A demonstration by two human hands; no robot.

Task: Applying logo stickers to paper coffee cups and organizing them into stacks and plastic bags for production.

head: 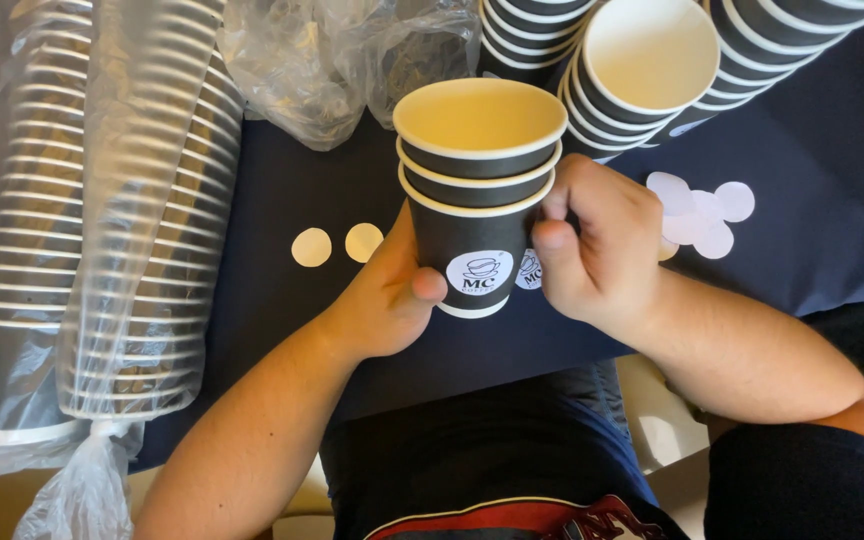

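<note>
Over the dark surface (282, 190), three nested black paper cups (477, 190) are gripped by the left hand (387, 295) and right hand (597, 245), where too hard a squeeze could crush them.

A dark navy table surface (812, 250) is shown under warm indoor light, with a pale floor (667, 440) seen below its near edge and crumpled clear plastic wrap (332, 60) laid at the back.
</note>
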